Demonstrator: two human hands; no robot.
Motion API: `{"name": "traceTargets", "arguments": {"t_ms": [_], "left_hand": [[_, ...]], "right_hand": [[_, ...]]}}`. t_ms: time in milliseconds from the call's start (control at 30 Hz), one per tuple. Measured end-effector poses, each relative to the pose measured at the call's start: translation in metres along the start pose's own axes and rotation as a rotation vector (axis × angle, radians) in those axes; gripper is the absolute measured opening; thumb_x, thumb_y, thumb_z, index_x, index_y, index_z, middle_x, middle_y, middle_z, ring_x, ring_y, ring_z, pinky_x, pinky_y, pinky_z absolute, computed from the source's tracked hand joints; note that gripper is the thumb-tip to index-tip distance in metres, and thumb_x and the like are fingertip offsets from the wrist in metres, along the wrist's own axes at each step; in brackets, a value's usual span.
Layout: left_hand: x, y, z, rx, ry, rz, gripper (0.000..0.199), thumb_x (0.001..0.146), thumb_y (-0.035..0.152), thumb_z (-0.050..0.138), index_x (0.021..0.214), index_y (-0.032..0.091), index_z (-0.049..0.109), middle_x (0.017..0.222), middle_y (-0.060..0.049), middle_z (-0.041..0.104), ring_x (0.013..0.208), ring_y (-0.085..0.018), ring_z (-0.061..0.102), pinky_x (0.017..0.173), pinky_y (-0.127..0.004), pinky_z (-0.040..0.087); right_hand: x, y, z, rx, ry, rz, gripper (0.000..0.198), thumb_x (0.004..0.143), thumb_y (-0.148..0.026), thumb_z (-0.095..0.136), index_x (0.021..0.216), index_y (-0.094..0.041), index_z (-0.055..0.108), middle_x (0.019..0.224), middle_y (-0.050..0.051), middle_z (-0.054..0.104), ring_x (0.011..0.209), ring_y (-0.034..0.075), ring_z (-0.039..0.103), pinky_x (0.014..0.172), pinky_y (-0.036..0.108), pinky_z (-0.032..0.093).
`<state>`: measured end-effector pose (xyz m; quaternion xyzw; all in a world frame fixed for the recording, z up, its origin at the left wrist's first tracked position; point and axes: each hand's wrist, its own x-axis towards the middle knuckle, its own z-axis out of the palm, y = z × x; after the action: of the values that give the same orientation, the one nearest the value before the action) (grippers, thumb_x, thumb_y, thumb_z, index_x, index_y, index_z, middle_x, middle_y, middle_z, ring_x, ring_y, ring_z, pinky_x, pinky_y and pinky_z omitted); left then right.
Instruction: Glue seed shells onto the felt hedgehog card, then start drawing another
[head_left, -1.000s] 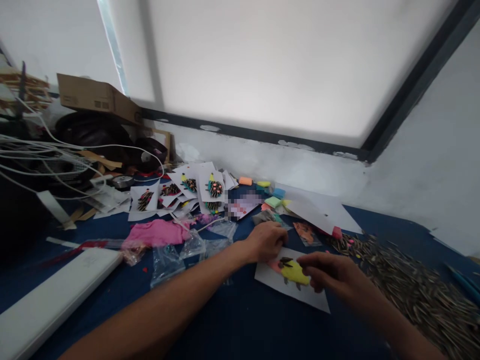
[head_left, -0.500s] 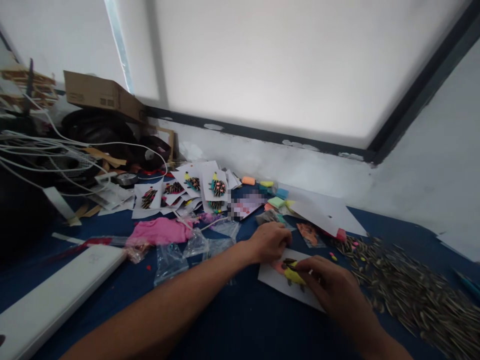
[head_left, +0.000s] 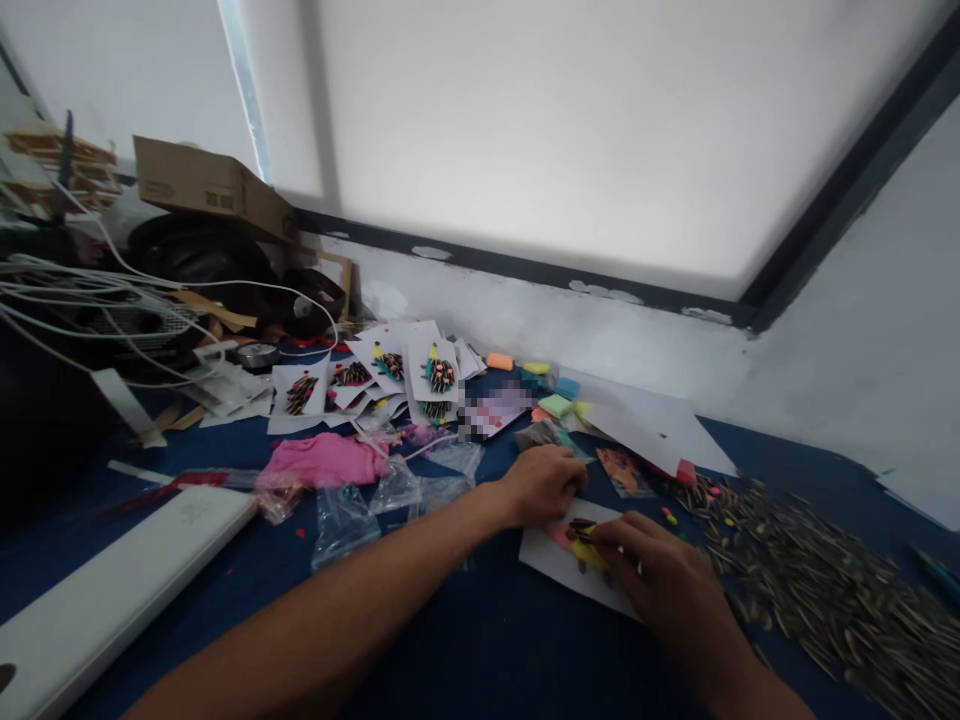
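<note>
A white paper card (head_left: 551,560) lies on the blue cloth, bearing a flattened yellow and pink clay shape (head_left: 589,553) with a few dark striped sunflower seeds (head_left: 580,531) stuck in it. My left hand (head_left: 546,484) is closed, its curled fingers holding the card at its upper left edge. My right hand (head_left: 667,575) is closed in a pinch over the yellow clay. Its fingertips grip a sunflower seed against the clay, largely hidden by the fingers. To the right spreads a large heap of loose sunflower seeds (head_left: 840,590).
Finished seed-and-clay cards (head_left: 441,375) lie at the back, by wrapped clay blocks (head_left: 556,405). Clear plastic bags (head_left: 345,525) and pink clay (head_left: 326,460) sit left of centre. A long white box (head_left: 127,590), tangled white cables (head_left: 90,285) and a cardboard box (head_left: 214,185) stand further left.
My right hand has shifted only slightly, with its fingertips still at the seeds on the clay. My left hand keeps its place on the card. The view has moved a little.
</note>
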<state>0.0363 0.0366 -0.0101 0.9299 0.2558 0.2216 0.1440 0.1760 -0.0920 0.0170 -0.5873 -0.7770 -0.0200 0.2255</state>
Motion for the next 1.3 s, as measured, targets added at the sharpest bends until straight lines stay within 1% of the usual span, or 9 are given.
{"name": "traceTargets", "arguments": {"t_ms": [133,267,500,600,767,900,967,1133,1300], "left_hand": [[0.000,0.000,0.001,0.004,-0.003,-0.003,0.019,0.082,0.013,0.049,0.090,0.018,0.065,0.091,-0.005,0.062,0.087,-0.018,0.057,0.077,-0.027,0.043],[0.001,0.000,0.001,0.006,-0.003,0.001,0.019,0.082,0.013,0.049,0.089,0.018,0.065,0.090,-0.005,0.062,0.086,-0.018,0.057,0.076,-0.028,0.043],[0.001,0.001,0.000,0.006,-0.004,0.001,0.020,0.081,0.012,0.049,0.089,0.017,0.066,0.091,-0.005,0.062,0.086,-0.018,0.057,0.075,-0.028,0.043],[0.001,0.001,0.001,-0.006,0.009,0.003,0.019,0.081,0.012,0.049,0.089,0.018,0.065,0.091,-0.005,0.062,0.086,-0.018,0.057,0.076,-0.027,0.043],[0.000,0.000,0.003,-0.018,0.020,0.009,0.020,0.080,0.011,0.048,0.088,0.017,0.065,0.090,-0.005,0.062,0.087,-0.018,0.057,0.076,-0.028,0.044],[0.000,0.000,0.001,-0.020,0.006,0.003,0.018,0.080,0.011,0.050,0.088,0.017,0.065,0.090,-0.006,0.063,0.087,-0.019,0.057,0.075,-0.028,0.044],[0.000,0.000,0.000,-0.024,-0.001,0.006,0.017,0.080,0.010,0.050,0.087,0.017,0.065,0.091,-0.006,0.063,0.087,-0.019,0.057,0.075,-0.029,0.044],[0.000,0.002,-0.002,-0.035,-0.016,0.002,0.017,0.080,0.010,0.050,0.086,0.016,0.064,0.092,-0.007,0.063,0.088,-0.019,0.058,0.075,-0.029,0.044],[0.000,0.001,0.000,-0.034,-0.002,-0.003,0.018,0.081,0.010,0.049,0.087,0.016,0.065,0.091,-0.006,0.063,0.088,-0.019,0.057,0.077,-0.029,0.044]], "right_hand": [[0.000,0.001,0.002,-0.066,-0.044,-0.038,0.026,0.089,-0.019,0.045,0.085,-0.026,0.070,0.076,0.003,0.065,0.062,0.014,0.064,0.053,0.021,0.044],[0.002,-0.001,0.002,-0.116,-0.101,-0.016,0.027,0.084,-0.013,0.046,0.087,-0.025,0.070,0.077,0.003,0.064,0.063,0.015,0.064,0.055,0.022,0.044],[0.003,-0.003,0.004,-0.194,-0.130,-0.020,0.024,0.089,-0.018,0.046,0.084,-0.025,0.069,0.075,0.002,0.062,0.060,0.014,0.062,0.052,0.022,0.039],[0.000,-0.005,0.005,-0.245,-0.121,-0.012,0.022,0.089,-0.019,0.047,0.086,-0.026,0.068,0.080,0.002,0.064,0.062,0.014,0.063,0.050,0.022,0.037],[0.003,0.004,-0.014,-0.281,-0.058,0.111,0.024,0.091,-0.031,0.047,0.077,-0.025,0.065,0.081,0.002,0.066,0.062,0.015,0.065,0.050,0.023,0.038],[0.007,0.032,-0.040,-0.426,-0.152,0.413,0.021,0.086,-0.028,0.050,0.073,-0.025,0.066,0.078,0.005,0.070,0.064,0.023,0.067,0.045,0.026,0.035],[0.006,0.047,-0.048,-0.480,-0.219,0.501,0.022,0.084,-0.024,0.051,0.068,-0.024,0.066,0.074,0.007,0.070,0.064,0.025,0.067,0.046,0.028,0.035],[0.000,0.063,-0.046,-0.514,-0.312,0.516,0.020,0.079,-0.021,0.055,0.061,-0.023,0.065,0.067,0.010,0.070,0.065,0.029,0.068,0.047,0.030,0.035],[-0.002,0.064,-0.037,-0.502,-0.235,0.428,0.022,0.080,-0.018,0.049,0.063,-0.022,0.062,0.069,0.008,0.068,0.060,0.024,0.066,0.044,0.027,0.029]]}}
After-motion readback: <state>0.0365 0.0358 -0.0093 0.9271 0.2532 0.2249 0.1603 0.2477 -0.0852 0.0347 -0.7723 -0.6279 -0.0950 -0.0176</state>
